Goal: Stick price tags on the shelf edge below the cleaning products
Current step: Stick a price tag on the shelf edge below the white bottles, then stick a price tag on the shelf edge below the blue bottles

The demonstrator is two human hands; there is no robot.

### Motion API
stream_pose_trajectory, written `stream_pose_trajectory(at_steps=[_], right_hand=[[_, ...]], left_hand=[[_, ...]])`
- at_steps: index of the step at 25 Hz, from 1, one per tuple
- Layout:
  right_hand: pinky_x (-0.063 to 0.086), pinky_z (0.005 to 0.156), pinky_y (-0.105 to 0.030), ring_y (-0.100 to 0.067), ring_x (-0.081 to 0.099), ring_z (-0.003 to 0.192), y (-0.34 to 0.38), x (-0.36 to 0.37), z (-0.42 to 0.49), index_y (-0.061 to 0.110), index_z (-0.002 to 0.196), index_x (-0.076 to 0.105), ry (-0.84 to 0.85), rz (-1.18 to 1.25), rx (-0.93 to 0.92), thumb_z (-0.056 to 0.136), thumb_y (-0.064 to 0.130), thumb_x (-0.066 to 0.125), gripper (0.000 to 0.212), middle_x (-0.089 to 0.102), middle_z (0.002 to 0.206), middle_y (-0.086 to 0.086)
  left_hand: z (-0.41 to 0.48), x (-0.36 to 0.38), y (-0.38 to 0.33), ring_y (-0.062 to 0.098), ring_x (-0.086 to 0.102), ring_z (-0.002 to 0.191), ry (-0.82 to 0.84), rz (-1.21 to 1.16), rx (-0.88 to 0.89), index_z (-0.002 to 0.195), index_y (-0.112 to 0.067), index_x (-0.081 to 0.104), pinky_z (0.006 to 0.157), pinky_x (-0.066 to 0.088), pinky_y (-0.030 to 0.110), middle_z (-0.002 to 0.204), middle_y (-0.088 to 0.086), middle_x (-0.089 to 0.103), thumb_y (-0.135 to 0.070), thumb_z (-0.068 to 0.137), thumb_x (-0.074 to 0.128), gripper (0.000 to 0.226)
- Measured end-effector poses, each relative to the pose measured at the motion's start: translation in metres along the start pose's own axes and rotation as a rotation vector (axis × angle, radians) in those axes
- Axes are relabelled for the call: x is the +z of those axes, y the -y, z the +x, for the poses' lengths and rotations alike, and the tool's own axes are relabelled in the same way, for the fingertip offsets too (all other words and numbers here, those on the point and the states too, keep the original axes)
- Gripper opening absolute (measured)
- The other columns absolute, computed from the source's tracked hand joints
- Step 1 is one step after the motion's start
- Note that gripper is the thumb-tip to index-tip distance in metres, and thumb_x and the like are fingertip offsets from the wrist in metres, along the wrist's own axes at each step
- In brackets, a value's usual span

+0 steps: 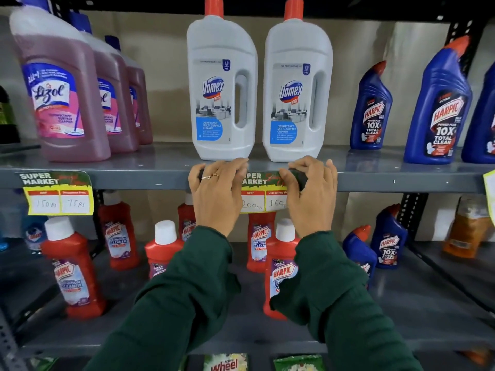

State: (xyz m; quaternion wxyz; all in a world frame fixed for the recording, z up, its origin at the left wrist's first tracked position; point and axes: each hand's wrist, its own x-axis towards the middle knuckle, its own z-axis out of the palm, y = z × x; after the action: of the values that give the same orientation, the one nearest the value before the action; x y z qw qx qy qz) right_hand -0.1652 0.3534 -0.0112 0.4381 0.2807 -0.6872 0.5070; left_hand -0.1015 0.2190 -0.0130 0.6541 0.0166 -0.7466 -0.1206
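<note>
A yellow and green price tag (257, 194) marked 200 and 160 lies against the grey shelf edge (150, 180), below two white Domex bottles (222, 87). My left hand (216, 195) covers the tag's left end, fingers curled over its top corner. Over the right end sits my right hand (312, 195), curled the same way. Dark patches show under both sets of fingers; I cannot tell whether they belong to the tag. A second tag (57, 194) marked 150 and 75 is stuck on the edge below the pink Lizol bottles (63, 95).
Blue Harpic bottles (436, 108) stand at the right of the upper shelf. A yellow tag corner (490, 194) shows at the far right edge. Red Harpic bathroom cleaner bottles (72, 269) fill the lower shelf (417, 311). Detergent packs (225, 363) lie beneath.
</note>
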Motion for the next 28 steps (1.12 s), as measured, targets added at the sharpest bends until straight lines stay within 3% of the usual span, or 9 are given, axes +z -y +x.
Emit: stream_pose_trajectory(at_steps=[5, 8, 11, 14, 18, 20, 23, 26, 28], right_hand=[[0.032, 0.1, -0.036, -0.028, 0.048, 0.097, -0.004, -0.001, -0.001, 0.006, 0.089, 0.053, -0.037, -0.015, -0.091, 0.089, 0.003, 0.052, 0.003, 0.062, 0.086, -0.014], [0.041, 0.088, -0.04, -0.037, 0.051, 0.099, -0.008, -0.006, 0.0, 0.002, 0.095, 0.056, 0.036, -0.078, -0.138, 0.086, 0.006, 0.04, 0.018, 0.062, 0.091, -0.019], [0.04, 0.089, -0.036, -0.031, 0.052, 0.099, -0.02, -0.025, 0.002, -0.002, 0.102, 0.055, 0.079, -0.044, -0.235, 0.076, -0.006, 0.037, 0.032, 0.062, 0.097, -0.023], [0.039, 0.097, -0.038, -0.024, 0.045, 0.106, -0.049, -0.064, 0.01, -0.003, 0.108, 0.054, -0.008, -0.032, -0.225, 0.07, -0.013, 0.034, 0.044, 0.062, 0.106, -0.023], [0.036, 0.101, -0.052, -0.031, 0.045, 0.114, -0.11, -0.134, 0.037, 0.001, 0.105, 0.056, -0.16, -0.186, -0.175, 0.074, -0.002, 0.032, 0.039, 0.063, 0.11, -0.019], [0.029, 0.105, -0.05, -0.032, 0.038, 0.118, -0.143, -0.166, 0.051, 0.005, 0.11, 0.051, -0.252, -0.287, -0.123, 0.07, -0.007, 0.042, 0.042, 0.06, 0.116, -0.019], [0.015, 0.108, -0.053, -0.041, 0.031, 0.126, -0.181, -0.208, 0.068, 0.006, 0.127, 0.038, -0.325, -0.362, 0.161, 0.072, -0.007, 0.055, 0.059, 0.042, 0.134, -0.025], [0.023, 0.104, -0.051, -0.04, 0.031, 0.126, -0.212, -0.238, 0.072, 0.004, 0.133, 0.029, -0.223, -0.261, 0.382, 0.082, 0.023, 0.066, 0.066, 0.038, 0.136, -0.023], [0.034, 0.091, -0.04, -0.034, 0.043, 0.113, -0.228, -0.249, 0.068, 0.006, 0.126, 0.041, -0.141, -0.19, 0.374, 0.084, 0.034, 0.064, 0.056, 0.049, 0.123, -0.019]], left_hand=[[0.001, -0.005, 0.005, 0.009, 0.044, 0.084, 0.051, -0.026, -0.004, 0.106, -0.012, 0.063, 0.088, 0.024, 0.028, 0.087, 0.007, 0.07, -0.017, 0.089, 0.037, 0.032], [0.001, -0.007, 0.001, 0.008, 0.042, 0.082, 0.07, -0.097, -0.075, 0.117, -0.012, 0.057, 0.097, 0.022, 0.027, 0.084, 0.005, 0.064, -0.01, 0.09, 0.033, 0.036], [0.001, -0.006, -0.011, 0.016, 0.04, 0.106, -0.044, -0.026, -0.044, 0.118, -0.008, 0.055, 0.099, 0.033, 0.049, 0.114, 0.013, 0.062, -0.002, 0.081, 0.026, 0.047], [0.004, 0.017, -0.048, 0.029, 0.039, 0.119, -0.187, 0.105, 0.089, 0.113, -0.01, 0.056, 0.097, 0.032, 0.049, 0.125, 0.012, 0.059, 0.003, 0.077, 0.033, 0.045], [0.009, 0.081, -0.138, 0.032, 0.05, 0.112, -0.051, 0.051, 0.284, 0.114, -0.007, 0.058, 0.093, 0.038, 0.047, 0.119, 0.012, 0.063, -0.005, 0.084, 0.04, 0.035], [0.006, 0.117, -0.183, 0.032, 0.053, 0.11, 0.065, 0.041, 0.329, 0.114, -0.006, 0.058, 0.092, 0.04, 0.046, 0.115, 0.013, 0.065, -0.013, 0.088, 0.043, 0.031], [-0.006, 0.166, -0.233, 0.032, 0.056, 0.104, 0.193, 0.114, 0.352, 0.107, -0.004, 0.06, 0.088, 0.039, 0.046, 0.105, 0.014, 0.068, -0.026, 0.092, 0.043, 0.032], [-0.019, 0.194, -0.252, 0.032, 0.06, 0.092, 0.246, 0.232, 0.304, 0.097, -0.004, 0.063, 0.082, 0.032, 0.042, 0.094, 0.014, 0.071, -0.034, 0.091, 0.045, 0.035], [-0.024, 0.202, -0.257, 0.033, 0.061, 0.086, 0.268, 0.318, 0.273, 0.096, -0.004, 0.062, 0.081, 0.029, 0.041, 0.093, 0.016, 0.07, -0.037, 0.09, 0.045, 0.038]])
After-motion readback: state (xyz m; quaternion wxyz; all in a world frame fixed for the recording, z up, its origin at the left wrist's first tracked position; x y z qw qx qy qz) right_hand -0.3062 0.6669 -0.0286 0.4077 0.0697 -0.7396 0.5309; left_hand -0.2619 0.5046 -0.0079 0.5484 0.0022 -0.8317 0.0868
